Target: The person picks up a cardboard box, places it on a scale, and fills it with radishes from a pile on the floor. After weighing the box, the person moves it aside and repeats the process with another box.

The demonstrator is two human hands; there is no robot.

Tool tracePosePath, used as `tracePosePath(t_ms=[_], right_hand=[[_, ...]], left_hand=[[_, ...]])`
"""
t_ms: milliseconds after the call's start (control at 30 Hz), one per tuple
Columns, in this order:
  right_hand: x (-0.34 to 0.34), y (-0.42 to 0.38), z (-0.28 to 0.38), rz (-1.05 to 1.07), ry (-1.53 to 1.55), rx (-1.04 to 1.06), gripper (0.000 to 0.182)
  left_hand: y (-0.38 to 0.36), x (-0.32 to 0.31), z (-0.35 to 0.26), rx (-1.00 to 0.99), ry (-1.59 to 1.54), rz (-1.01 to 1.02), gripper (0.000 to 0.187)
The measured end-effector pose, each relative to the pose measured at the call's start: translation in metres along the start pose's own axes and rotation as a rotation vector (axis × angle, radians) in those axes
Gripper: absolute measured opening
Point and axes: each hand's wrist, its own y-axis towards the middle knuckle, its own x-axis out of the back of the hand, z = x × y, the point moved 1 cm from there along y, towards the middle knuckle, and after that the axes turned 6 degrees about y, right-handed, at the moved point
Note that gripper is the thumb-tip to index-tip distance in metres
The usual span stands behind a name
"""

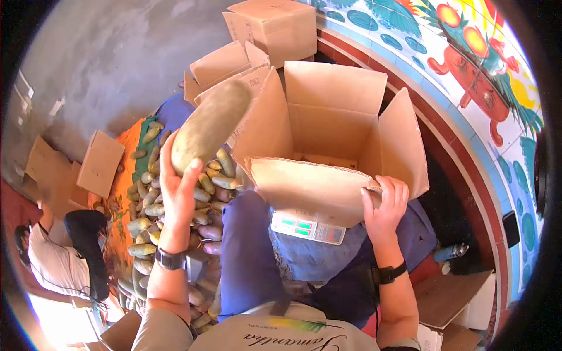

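My left hand (178, 184) grips one end of a long, pale green-brown vegetable (213, 120), slightly blurred and tilted up to the right beside the big box. The fingers of my right hand (385, 202) are wrapped over the near flap of that open cardboard box (310, 187), at its right corner. The box's flaps stand up, and its visible floor shows no vegetables. Beneath its near side is a scale (307, 228) with lit green displays. Many similar vegetables (155, 210) lie heaped on the floor, left of my legs.
More cardboard boxes (281, 29) stand behind the open box. Another person (58, 257) crouches at the far left near a box (99, 164). A painted tiled wall (468, 76) curves along the right. A bottle (451, 253) and an opened carton (451, 295) lie at the lower right.
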Motion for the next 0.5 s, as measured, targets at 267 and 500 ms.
tracePosePath(t_ms=[267,500], right_hand=[[-0.007,-0.003,-0.003,-0.078,0.069,0.009,0.042],[-0.013,0.000,-0.008,-0.084,0.100,-0.027,0.041]], left_hand=[[0.041,-0.080,-0.001,-0.419,0.557,0.440,0.054],[0.060,-0.110,0.044,-0.100,0.541,0.763,0.042]])
